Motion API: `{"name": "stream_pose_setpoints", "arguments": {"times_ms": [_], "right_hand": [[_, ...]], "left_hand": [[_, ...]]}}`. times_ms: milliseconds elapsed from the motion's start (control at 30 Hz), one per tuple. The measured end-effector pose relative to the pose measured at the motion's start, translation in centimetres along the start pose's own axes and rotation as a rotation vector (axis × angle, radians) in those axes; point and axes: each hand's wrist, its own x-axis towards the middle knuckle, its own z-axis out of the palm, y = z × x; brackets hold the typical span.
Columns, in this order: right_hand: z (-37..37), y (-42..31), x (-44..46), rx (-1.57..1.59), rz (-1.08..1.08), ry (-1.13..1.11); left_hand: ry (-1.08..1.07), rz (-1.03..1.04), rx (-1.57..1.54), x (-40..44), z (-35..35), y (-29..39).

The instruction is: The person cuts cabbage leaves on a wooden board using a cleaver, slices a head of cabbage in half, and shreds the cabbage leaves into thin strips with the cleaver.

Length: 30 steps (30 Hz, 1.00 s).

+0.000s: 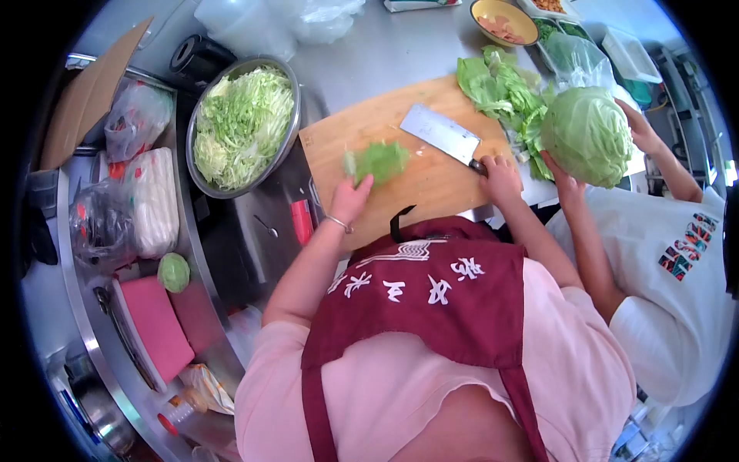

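Note:
My right hand (500, 179) is closed around the dark handle of a cleaver (440, 134), whose broad blade lies flat over the wooden cutting board (439, 189). My left hand (350, 200), with a bracelet at the wrist, has its fingers closed at the edge of a green piece of cabbage leaf (381, 160), which is smeared by motion. Loose cabbage leaves (504, 88) are heaped along the board's right side. Beside me another person's two hands hold a whole cabbage (586, 137) over that side.
Left of the board stands a metal bowl (295, 123) with shredded cabbage. A red packet (302, 222) and a spoon (265, 225) lie below it. A yellow bowl (531, 27) and food trays are at the back right. The co-worker stands close on my right. A shelf at left holds bags and a small cabbage (174, 272).

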Motion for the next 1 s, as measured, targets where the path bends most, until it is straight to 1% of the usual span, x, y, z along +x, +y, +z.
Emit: {"name": "stream_pose_setpoints", "arguments": {"times_ms": [33,67,133,167,233,267,333,367,433,467,533,567,633,667,700,733,767,833,867,933,967,1000], "right_hand": [[0.0,0.0,0.4,0.0,-0.002,-0.003],[0.1,0.0,0.7,0.001,0.0,0.003],[0.3,0.0,0.4,0.003,-0.011,0.033],[0.2,0.0,0.4,-0.003,-0.016,0.022],[0.0,-0.2,0.8,-0.05,-0.014,0.015],[0.1,-0.3,0.9,-0.051,-0.02,0.008],[0.3,-0.4,1.1,-0.055,-0.014,0.039],[0.3,-0.5,1.1,-0.056,-0.016,0.037],[0.3,-0.7,1.2,0.008,-0.102,0.103],[0.5,-0.8,1.3,0.008,-0.101,0.101],[0.8,-0.9,1.6,0.028,-0.129,0.113],[0.8,-0.9,1.8,0.028,-0.126,0.111],[0.4,-1.0,2.3,0.01,-0.11,0.011],[0.3,-1.1,2.4,0.009,-0.109,0.011],[0.2,-1.4,2.4,0.009,-0.099,-0.007],[0.1,-1.5,2.4,0.009,-0.091,-0.025],[0.2,-1.5,2.6,0.008,-0.094,-0.022],[0.6,-1.7,2.4,0.115,-0.07,-0.038],[0.7,-1.8,2.3,0.114,-0.071,-0.036],[0.6,-2.4,2.1,0.196,-0.026,-0.029],[0.3,-2.8,2.0,0.195,-0.027,-0.024],[0.0,-3.1,2.0,0.25,0.008,-0.03]], "left_hand": [[-0.002,-0.069,0.192,0.1,0.2,-0.2],[-0.002,-0.063,0.194,0.3,0.1,-0.5],[0.105,-0.157,0.153,-0.5,0.4,-1.1],[0.105,-0.167,0.146,-0.6,0.5,-1.1],[0.259,0.031,0.299,0.0,0.4,-0.8],[0.261,0.022,0.298,-0.1,0.5,-0.6],[0.447,0.232,0.345,-0.2,1.5,-0.2],[0.448,0.229,0.344,-0.2,1.6,-0.3],[0.466,0.416,0.536,-0.2,1.9,-0.5],[0.464,0.415,0.536,-0.2,1.9,-0.7],[0.393,0.627,0.929,-0.2,1.6,-1.0],[0.39,0.627,0.928,-0.1,1.5,-1.5],[0.344,0.579,0.841,0.4,1.5,-2.0],[0.343,0.579,0.839,0.5,1.3,-1.9],[0.3,0.538,0.791,0.5,1.0,-1.9],[0.259,0.497,0.742,0.5,0.8,-1.4],[0.263,0.497,0.742,0.2,0.5,-0.2],[0.151,0.431,0.807,-0.7,-0.2,1.7],[0.154,0.433,0.807,-0.6,-0.4,1.9],[0.049,0.427,0.881,-0.5,-1.0,2.1],[0.053,0.43,0.881,-0.3,-1.1,2.1],[0.053,0.447,0.944,-0.2,-1.1,1.9]]}}
